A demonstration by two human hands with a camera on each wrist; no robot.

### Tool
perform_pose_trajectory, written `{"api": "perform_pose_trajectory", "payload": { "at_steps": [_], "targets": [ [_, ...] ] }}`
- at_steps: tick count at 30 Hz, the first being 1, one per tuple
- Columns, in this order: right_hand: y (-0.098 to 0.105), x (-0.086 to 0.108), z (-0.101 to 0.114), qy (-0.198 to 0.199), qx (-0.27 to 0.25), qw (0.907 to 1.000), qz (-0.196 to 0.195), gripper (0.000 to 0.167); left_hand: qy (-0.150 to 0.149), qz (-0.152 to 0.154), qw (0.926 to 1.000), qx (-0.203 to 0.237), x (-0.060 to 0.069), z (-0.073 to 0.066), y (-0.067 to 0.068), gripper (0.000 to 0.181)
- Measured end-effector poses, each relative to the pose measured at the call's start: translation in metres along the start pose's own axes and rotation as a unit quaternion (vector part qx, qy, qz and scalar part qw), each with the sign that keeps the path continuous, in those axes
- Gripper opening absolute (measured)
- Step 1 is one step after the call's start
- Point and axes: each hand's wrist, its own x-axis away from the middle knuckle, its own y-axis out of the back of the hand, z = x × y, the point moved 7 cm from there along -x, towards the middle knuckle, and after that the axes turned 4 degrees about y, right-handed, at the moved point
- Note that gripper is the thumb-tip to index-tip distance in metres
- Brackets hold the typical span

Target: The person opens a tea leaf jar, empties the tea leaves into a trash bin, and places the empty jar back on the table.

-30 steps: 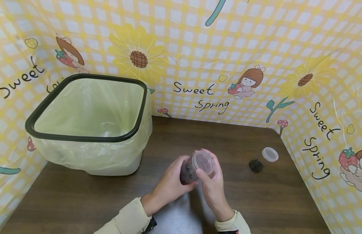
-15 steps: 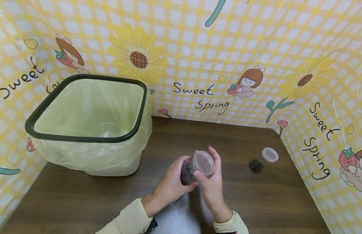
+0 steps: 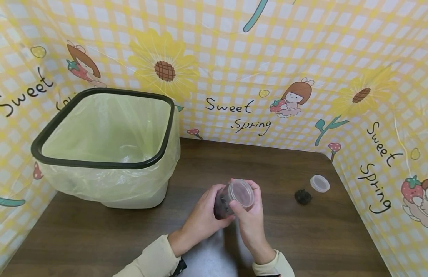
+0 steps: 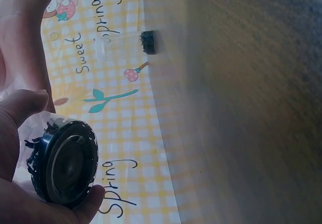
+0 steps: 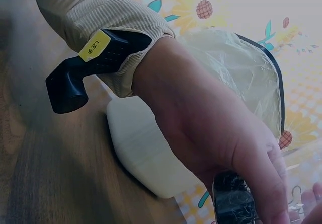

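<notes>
A clear plastic jar (image 3: 223, 200) with dark, shredded-looking stuff at its bottom is held tilted above the table, its translucent lid (image 3: 242, 192) on top. My left hand (image 3: 201, 215) grips the jar round its body. The right hand (image 3: 252, 221) holds the lid, thumb on its near edge and fingers round the far side. In the left wrist view the dark base of the jar (image 4: 70, 166) faces the camera. The right wrist view shows the left hand (image 5: 216, 113) around the jar's dark lower part (image 5: 234, 199).
A similar clear jar, with a pale lid (image 3: 319, 183) and dark contents (image 3: 303, 196), stands upright on the table's right. At the left is a bin (image 3: 134, 202) with a black rim and yellowish bag. A checked cloth (image 3: 220, 84) encloses the brown table (image 3: 276, 161).
Half a second ago the right forefinger was lifted off the lid's far side; now it lies against the lid again. The jar and left hand have barely moved.
</notes>
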Motion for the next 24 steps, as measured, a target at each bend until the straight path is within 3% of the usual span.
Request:
{"api": "perform_pose_trajectory", "payload": {
  "at_steps": [24],
  "targets": [
    [-0.0004,-0.0008,0.0043,-0.005,0.004,0.9988,0.048,0.056,0.013,0.015,0.9998,0.007,0.0001,0.0016,0.0009,0.077]
  ]
}}
